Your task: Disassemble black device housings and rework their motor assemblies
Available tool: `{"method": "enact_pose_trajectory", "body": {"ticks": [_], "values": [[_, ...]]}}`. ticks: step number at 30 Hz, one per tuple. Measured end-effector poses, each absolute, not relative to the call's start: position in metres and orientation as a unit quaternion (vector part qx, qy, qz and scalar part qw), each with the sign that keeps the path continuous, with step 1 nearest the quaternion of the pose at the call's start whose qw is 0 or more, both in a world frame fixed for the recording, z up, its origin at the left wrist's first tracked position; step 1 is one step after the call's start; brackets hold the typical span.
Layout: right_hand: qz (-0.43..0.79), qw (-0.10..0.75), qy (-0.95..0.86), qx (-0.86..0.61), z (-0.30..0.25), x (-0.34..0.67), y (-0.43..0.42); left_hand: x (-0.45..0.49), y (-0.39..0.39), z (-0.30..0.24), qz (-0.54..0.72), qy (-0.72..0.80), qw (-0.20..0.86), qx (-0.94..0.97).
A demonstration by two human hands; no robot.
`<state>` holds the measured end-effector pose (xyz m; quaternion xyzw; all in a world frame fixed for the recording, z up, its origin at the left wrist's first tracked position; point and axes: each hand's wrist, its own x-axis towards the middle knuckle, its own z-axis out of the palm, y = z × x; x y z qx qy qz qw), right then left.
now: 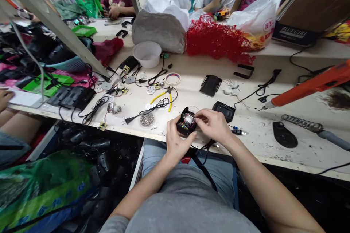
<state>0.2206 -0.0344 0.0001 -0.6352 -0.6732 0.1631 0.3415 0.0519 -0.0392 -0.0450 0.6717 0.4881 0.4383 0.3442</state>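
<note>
Our left hand (176,138) grasps the black housing (188,132) by the bench (188,80) edge; our right hand (214,124) touches its inner parts (188,120), pinching or not we cannot tell. We should brace firmly, touch lightly.

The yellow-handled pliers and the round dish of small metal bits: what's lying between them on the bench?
In the head view, a bundled black cord crosses between the pliers and the dish.

Grey short-sleeved top (186,204), pale-blue trousers (154,154), bare fingers (205,113)
</note>
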Motion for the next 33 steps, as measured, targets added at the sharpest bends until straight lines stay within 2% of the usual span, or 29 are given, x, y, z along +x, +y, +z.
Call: {"method": "enact_pose_trajectory", "body": {"ticks": [13, 24, 33], "values": [[0.088, 0.283, -0.69, -0.66, -0.006, 0.215, -0.036, 0.06, -0.038, -0.05, 0.493, 0.505, 0.352, 0.615], [0.019, 0.363, -0.708, -0.606, -0.027, 0.213, -0.045, 0.058, -0.039, -0.057, 0.474, 0.516, 0.346, 0.624], [0.005, 0.361, -0.721, -0.592, -0.028, 0.215, -0.043, 0.058, -0.038, -0.055, 0.481, 0.497, 0.351, 0.631]]}}
